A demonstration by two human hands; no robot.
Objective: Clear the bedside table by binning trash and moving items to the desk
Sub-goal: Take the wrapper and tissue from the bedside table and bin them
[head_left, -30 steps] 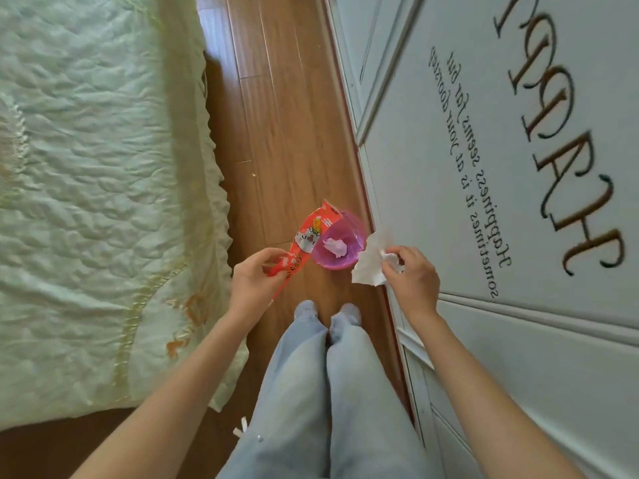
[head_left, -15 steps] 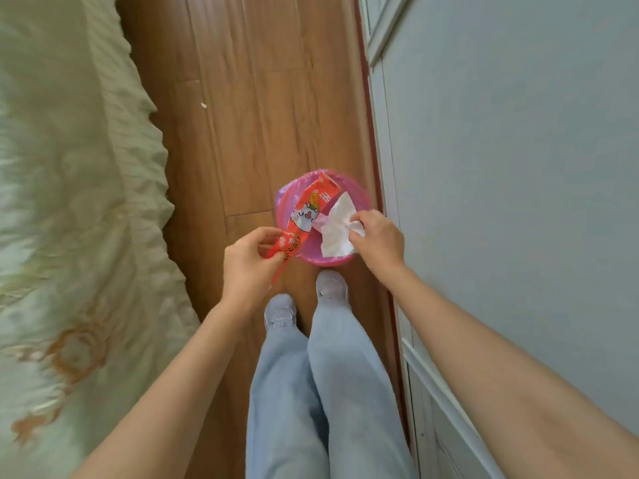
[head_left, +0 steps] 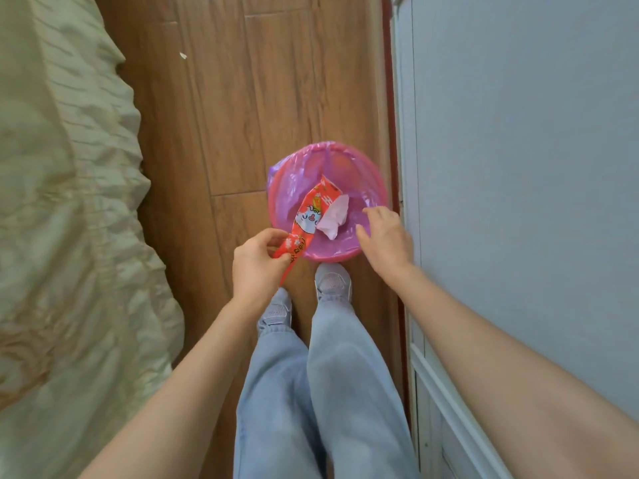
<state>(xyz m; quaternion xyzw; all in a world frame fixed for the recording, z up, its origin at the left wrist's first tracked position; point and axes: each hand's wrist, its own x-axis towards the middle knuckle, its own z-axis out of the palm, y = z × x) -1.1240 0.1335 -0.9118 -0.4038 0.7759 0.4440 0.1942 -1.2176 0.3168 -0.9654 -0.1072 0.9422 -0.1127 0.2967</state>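
A small pink bin (head_left: pixel 349 157) lined with a purple bag stands on the wood floor just in front of my feet. My left hand (head_left: pixel 257 264) pinches the lower end of a red snack wrapper (head_left: pixel 313 210) with a cartoon face; its upper end reaches over the bin's opening. A crumpled white tissue (head_left: pixel 334 217) lies inside the bin, beside the wrapper. My right hand (head_left: pixel 385 236) hovers over the bin's right near rim with fingers spread and nothing in it.
A bed with a pale green quilted cover (head_left: pixel 65 219) fills the left side. A grey-white panelled wall or door (head_left: pixel 518 167) runs along the right, close to the bin. A narrow strip of wood floor (head_left: pixel 259 91) lies between them.
The tissue has left my right hand and now lies in the bin; that hand has opened. The view has moved closer over the bin. My left hand still holds the wrapper.
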